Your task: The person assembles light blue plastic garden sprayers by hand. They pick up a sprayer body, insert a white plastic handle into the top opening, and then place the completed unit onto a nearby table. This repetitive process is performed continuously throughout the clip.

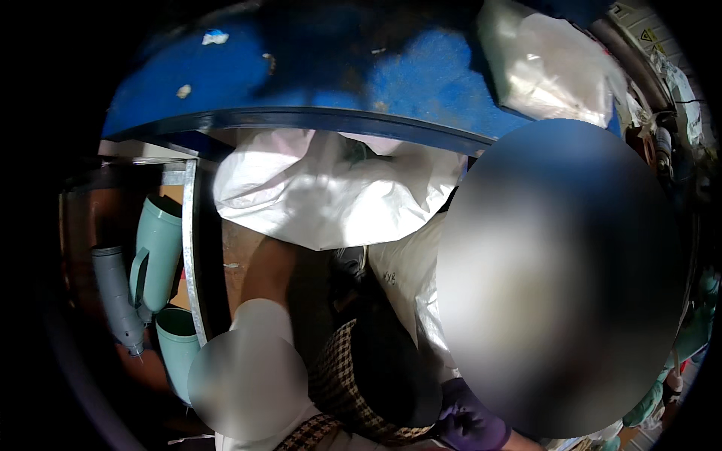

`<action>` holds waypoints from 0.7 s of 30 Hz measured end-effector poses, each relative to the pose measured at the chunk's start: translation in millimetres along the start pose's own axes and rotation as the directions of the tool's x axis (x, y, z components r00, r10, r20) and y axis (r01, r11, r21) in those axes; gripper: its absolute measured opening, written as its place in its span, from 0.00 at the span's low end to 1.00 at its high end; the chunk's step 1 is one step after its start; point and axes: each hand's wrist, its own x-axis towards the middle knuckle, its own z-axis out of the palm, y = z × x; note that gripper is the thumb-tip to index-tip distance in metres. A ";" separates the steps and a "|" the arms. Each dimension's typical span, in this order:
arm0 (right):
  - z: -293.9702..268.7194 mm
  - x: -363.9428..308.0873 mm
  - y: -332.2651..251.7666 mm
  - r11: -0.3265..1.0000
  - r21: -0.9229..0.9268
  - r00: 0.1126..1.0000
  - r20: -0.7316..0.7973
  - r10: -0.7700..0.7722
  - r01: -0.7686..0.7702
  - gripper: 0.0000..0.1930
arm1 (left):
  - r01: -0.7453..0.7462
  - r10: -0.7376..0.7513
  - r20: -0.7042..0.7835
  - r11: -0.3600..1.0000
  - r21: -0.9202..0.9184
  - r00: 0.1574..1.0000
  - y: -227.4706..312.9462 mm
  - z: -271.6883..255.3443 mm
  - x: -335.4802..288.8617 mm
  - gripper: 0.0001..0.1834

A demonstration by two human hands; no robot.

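A purple-gloved hand, which I take for my right hand (472, 418), is low in the view, right of centre. A bare wrist runs from it to the lower edge. It lies beside a dark and checked cloth (347, 368); its fingers are bunched in shadow, and I cannot make out anything in them. My left hand does not show. Ahead, a large white plastic sack (331, 199) hangs or bulges below the edge of a blue table (323, 83). Another pale sack (410, 274) stands right of a black shoe (348, 263).
Pale green jug-like plastic parts (159, 244) and a grey tube-shaped part (116, 289) are at left, beside a metal frame post (192, 248). A clear plastic bag (556, 68) lies on the table's right end. Two blurred ovals hide much of the right and lower left.
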 end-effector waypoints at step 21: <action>3.7 -21.9 -6.0 0.738 -0.670 0.958 -0.151 -0.245 0.083 0.07 | 0.481 -0.557 0.140 0.532 -0.697 0.819 94.7 -19.8 -299.0 0.29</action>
